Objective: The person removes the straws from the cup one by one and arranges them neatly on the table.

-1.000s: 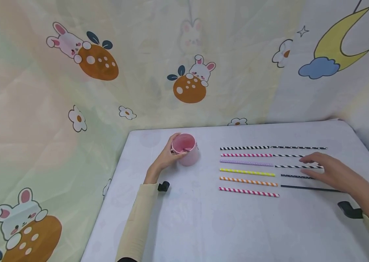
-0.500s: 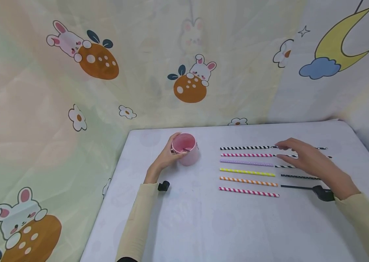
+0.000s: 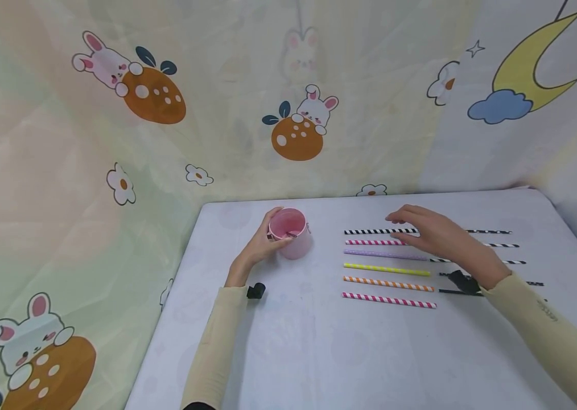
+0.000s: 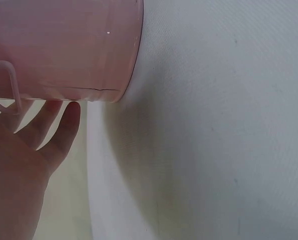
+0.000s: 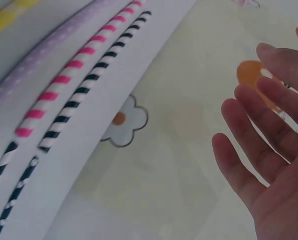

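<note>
My left hand [image 3: 258, 245] grips a small pink bucket [image 3: 296, 249] at the left of the table, thumb at the front of the rim and fingers round its far side. A small dark piece shows inside it. In the left wrist view the fingers [image 4: 63, 131] press its wall beside a loop-shaped handle [image 4: 13, 82]. My right hand [image 3: 439, 234] hovers over the straws, fingers apart and nothing in them. Nearest to it are a black-and-white striped straw [image 3: 370, 232] and a pink-and-white striped straw [image 3: 367, 242]. It hides part of the dark-patterned straws to the right.
Below them lie a purple dotted straw [image 3: 383, 254], a yellow straw [image 3: 387, 269], an orange striped straw [image 3: 388, 284] and a red striped straw [image 3: 388, 300]. Thinner dark-patterned straws, such as one straw [image 3: 490, 232], continue the rows rightward. A printed cloth [image 3: 370, 142] hangs behind the table.
My right hand has moved left and away from me, from over the thin dark straws to over the upper striped straws. The left hand and the bucket have stayed in place.
</note>
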A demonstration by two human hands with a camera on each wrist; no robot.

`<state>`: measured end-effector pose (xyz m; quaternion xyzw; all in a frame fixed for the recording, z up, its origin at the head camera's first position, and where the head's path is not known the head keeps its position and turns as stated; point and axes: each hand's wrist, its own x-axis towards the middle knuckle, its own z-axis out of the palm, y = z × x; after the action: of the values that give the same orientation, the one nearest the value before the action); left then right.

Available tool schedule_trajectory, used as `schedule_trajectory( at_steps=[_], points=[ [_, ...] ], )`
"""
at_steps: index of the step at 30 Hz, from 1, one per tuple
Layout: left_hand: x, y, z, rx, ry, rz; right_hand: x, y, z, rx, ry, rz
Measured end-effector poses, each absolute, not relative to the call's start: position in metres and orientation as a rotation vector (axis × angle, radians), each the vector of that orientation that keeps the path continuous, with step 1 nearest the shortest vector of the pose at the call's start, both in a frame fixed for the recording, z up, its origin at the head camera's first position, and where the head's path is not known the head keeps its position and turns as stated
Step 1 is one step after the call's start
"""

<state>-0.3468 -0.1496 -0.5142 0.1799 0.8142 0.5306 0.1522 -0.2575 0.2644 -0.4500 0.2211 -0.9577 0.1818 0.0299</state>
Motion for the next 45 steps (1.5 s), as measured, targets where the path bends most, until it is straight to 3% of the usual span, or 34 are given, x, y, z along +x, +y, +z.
schedule_trajectory(
  at_steps=[7, 32, 45],
  points=[
    [-0.357, -0.154, -0.536, 0.511, 2.364, 1.553, -0.272, 0.236, -0.445, 0.852, -2.867, 0.527],
    [-0.358, -0.156, -0.537, 0.563, 2.368, 1.597, -0.31, 0.125, -0.443, 1.392, -2.542, 0.529],
    [-0.357, -0.154, -0.529, 0.55, 2.305, 1.566, -0.321, 0.097, -0.457, 1.445, -2.503, 0.441]
  ],
)
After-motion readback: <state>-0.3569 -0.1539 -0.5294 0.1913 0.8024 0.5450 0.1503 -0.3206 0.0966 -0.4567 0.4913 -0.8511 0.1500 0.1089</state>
